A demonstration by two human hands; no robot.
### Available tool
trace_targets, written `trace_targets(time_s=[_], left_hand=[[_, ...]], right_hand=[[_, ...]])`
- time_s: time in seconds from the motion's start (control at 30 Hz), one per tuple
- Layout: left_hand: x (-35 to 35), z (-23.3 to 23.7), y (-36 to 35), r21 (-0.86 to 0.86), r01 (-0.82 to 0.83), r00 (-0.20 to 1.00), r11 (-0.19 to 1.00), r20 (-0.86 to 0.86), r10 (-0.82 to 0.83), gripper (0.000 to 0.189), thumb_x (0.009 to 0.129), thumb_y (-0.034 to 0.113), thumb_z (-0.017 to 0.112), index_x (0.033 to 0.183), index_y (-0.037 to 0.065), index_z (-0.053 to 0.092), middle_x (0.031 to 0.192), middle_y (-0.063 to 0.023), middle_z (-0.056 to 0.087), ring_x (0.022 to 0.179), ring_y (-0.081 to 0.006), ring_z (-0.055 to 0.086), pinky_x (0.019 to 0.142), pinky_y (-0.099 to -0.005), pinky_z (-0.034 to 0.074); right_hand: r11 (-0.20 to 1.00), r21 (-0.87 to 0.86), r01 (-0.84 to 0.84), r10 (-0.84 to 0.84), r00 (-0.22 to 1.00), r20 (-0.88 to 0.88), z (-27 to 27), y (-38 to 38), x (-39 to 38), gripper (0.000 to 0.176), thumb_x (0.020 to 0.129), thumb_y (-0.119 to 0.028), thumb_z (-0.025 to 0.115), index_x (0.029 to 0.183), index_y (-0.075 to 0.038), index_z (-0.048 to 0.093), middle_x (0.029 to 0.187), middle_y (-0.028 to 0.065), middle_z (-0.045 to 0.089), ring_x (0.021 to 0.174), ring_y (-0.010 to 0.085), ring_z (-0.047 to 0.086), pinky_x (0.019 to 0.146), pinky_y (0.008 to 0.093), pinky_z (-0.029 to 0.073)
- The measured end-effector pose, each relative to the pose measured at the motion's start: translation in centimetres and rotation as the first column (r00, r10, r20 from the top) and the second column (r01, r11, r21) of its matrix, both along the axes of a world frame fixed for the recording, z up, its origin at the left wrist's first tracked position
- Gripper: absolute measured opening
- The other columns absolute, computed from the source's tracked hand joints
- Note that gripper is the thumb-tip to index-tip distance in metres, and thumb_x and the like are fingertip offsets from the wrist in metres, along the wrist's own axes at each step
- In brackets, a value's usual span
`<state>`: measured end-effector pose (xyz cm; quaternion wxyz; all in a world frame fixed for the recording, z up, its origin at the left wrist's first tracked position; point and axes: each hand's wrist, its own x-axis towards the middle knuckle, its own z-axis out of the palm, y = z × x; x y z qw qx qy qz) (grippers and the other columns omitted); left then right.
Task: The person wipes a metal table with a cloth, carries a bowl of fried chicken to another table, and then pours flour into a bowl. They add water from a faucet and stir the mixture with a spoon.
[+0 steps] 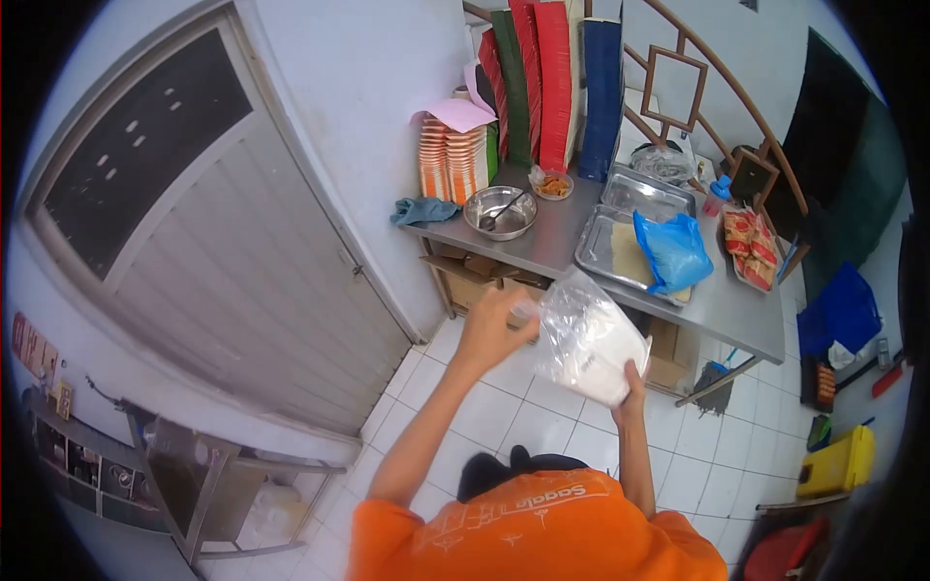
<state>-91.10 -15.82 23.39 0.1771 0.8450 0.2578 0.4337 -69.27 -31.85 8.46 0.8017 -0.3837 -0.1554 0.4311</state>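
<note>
A clear plastic bag [593, 349] with white contents is held up in front of my body, above the tiled floor. My left hand [496, 327] pinches the gathered loose end of the bag, fingers closed. At the filled end, my right hand [631, 391] grips the bag from its lower right side. What the white contents are does not show. Just beyond the bag stands a steel table [552, 232], with a blue plastic bag [671, 250] lying on a metal tray [603, 254].
On the table are a steel bowl [500, 213] with a spoon, a blue cloth [424, 211], a small tub of food [551, 185], stacked paper boxes [453, 163] and red packets [749, 244]. A grey door [252, 232] is at left. A yellow container [837, 463] stands at right.
</note>
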Motion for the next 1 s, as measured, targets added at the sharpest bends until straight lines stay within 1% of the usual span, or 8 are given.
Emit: trace_targets(time_s=[0.2,0.23,0.33,0.4,0.47,0.57,0.67,1.0], left_hand=[[4.4,-1.8,19.5,-0.202,0.049,0.994,0.978,0.102,-0.029,0.02,0.078,0.018,0.074,0.084,0.002,0.064,0.082,-0.014,0.066,0.081,-0.0288,0.065,0.074,-0.0343,0.05],[5.1,-2.2,22.5,-0.231,0.117,0.984,0.966,0.161,-0.081,0.019,0.078,0.02,0.072,0.082,0.003,0.064,0.083,-0.0153,0.065,0.08,-0.0348,0.063,0.071,-0.0409,0.048],[7.0,-4.4,31.8,-0.13,0.103,0.989,0.986,0.114,-0.088,0.02,0.077,0.02,0.073,0.08,0.003,0.064,0.082,-0.0154,0.066,0.079,-0.0345,0.064,0.069,-0.0403,0.048],[8.3,-7.2,37.9,-0.152,0.14,0.986,0.978,0.111,-0.124,0.023,0.076,0.025,0.074,0.08,0.004,0.065,0.082,-0.0146,0.067,0.078,-0.0331,0.064,0.069,-0.0399,0.048],[9.4,-9.9,42.3,-0.236,0.17,0.984,0.957,0.085,-0.153,0.027,0.076,0.03,0.074,0.08,0.005,0.066,0.082,-0.0133,0.067,0.078,-0.0319,0.065,0.068,-0.0398,0.048],[10.8,-13.3,47.4,-0.32,0.152,0.985,0.935,-0.033,-0.172,0.027,0.075,0.034,0.074,0.081,0.008,0.068,0.085,-0.0122,0.068,0.079,-0.0302,0.065,0.069,-0.0391,0.049],[11.5,-16.2,50.8,-0.401,0.109,0.968,0.909,-0.164,-0.188,0.024,0.073,0.035,0.076,0.08,0.013,0.07,0.088,-0.0099,0.069,0.081,-0.0281,0.066,0.069,-0.0386,0.05],[14.0,-19.7,53.6,-0.492,0.118,0.908,0.863,-0.298,-0.294,0.023,0.063,0.037,0.082,0.072,0.018,0.072,0.083,-0.0048,0.07,0.087,-0.0266,0.064,0.078,-0.0395,0.049]], right_hand=[[0.97,0.051,0.239,-0.243,0.963,0.114,2.0,17.7,2.7,0.073,0.085,-0.018,0.068,0.143,-0.013,0.024,0.136,0.0142,0.041,0.124,0.0276,0.043,0.104,0.0408,0.037],[0.95,0.064,0.305,-0.312,0.933,0.182,2.2,20.6,3.1,0.075,0.084,-0.016,0.07,0.143,-0.013,0.023,0.136,0.0156,0.041,0.125,0.0278,0.042,0.104,0.0404,0.037],[0.904,0.068,0.422,-0.424,0.863,0.274,3.0,27.7,4.1,0.082,0.079,-0.012,0.074,0.144,-0.012,0.023,0.135,0.0187,0.04,0.125,0.0291,0.042,0.104,0.04,0.036],[0.854,0.097,0.51,-0.477,0.696,0.537,4.0,32.1,4.9,0.085,0.077,-0.014,0.077,0.143,-0.01,0.023,0.134,0.0188,0.04,0.123,0.0297,0.043,0.104,0.0395,0.036],[0.846,0.067,0.53,-0.476,0.693,0.542,5.2,35.4,5.1,0.089,0.074,-0.014,0.08,0.142,-0.007,0.024,0.133,0.0178,0.039,0.122,0.0293,0.043,0.104,0.0391,0.036],[0.79,0.11,0.603,-0.372,0.329,0.868,5.5,39.4,6.1,0.093,0.065,-0.013,0.086,0.138,-0.002,0.03,0.134,0.0162,0.037,0.121,0.0299,0.045,0.103,0.0395,0.037],[0.768,0.072,0.636,-0.234,0.174,0.957,7.0,42.2,5.8,0.092,0.063,-0.017,0.088,0.136,0.0,0.034,0.133,0.0164,0.041,0.121,0.0295,0.046,0.103,0.0389,0.038],[0.799,-0.163,0.578,0.063,0.189,0.98,9.7,47.2,6.1,0.086,0.062,-0.023,0.088,0.133,-0.007,0.043,0.125,0.0154,0.053,0.113,0.0348,0.056,0.095,0.0403,0.046]])
